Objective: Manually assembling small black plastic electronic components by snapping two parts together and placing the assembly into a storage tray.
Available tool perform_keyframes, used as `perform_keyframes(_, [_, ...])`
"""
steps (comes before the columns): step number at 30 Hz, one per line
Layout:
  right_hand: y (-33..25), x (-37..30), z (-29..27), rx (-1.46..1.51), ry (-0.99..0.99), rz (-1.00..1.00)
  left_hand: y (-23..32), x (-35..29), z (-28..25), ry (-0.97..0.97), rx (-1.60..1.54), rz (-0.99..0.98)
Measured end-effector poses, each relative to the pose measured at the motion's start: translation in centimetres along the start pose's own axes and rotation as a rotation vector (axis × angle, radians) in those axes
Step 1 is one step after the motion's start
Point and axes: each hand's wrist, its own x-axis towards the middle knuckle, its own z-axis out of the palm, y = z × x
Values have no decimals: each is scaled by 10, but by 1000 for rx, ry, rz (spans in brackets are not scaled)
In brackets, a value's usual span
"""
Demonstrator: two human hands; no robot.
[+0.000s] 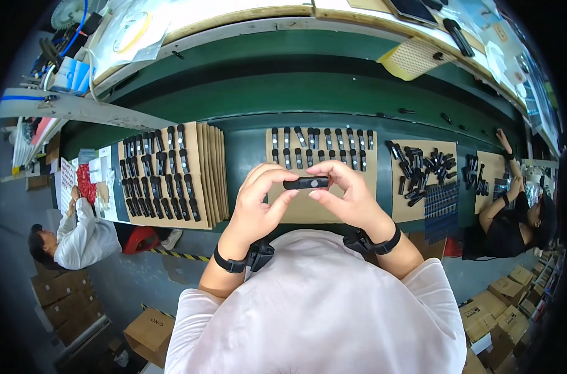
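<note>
Between my two hands, level above a brown cardboard sheet [321, 210], is a small black stick-shaped device [306, 183] with a round silver spot near its right end. The thumb and fingers of my left hand [256, 198] pinch its left end. At the other end, my right hand [350, 194] grips it the same way. Just beyond my fingers, two rows of similar black devices [327, 138] lie on the sheet, most pointing away from me. What the device is for cannot be made out.
Left is a stack of cardboard sheets [213, 168], its top covered with rows of devices. Loose devices [414, 163] lie heaped on cardboard at right, beside dark strips [442, 209]. People sit left [87, 240] and right [508, 218]. A shelf [252, 22] crosses the far side.
</note>
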Motion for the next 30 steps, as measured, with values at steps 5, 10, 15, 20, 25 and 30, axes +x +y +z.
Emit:
perform_keyframes(5, [-7, -30, -5, -30, 4, -102, 20, -17, 5, -35, -24, 122])
perform_keyframes(10, [-14, -49, -10, -198, 77, -411, 45, -23, 14, -89, -53, 83])
perform_keyframes(15, [-31, -64, -13, -235, 105, -385, 53, -25, 21, -55, -38, 190])
perform_keyframes(20, [-37, -75, -14, -213, 135, -413, 64, -27, 22, -89, -56, 215])
perform_keyframes(25, [-39, -79, -16, -243, 139, -454, 71, -29, 23, -90, -35, 250])
perform_keyframes(30, [-38, -82, -19, -292, 139, -491, 72, -30, 25, -103, -24, 268])
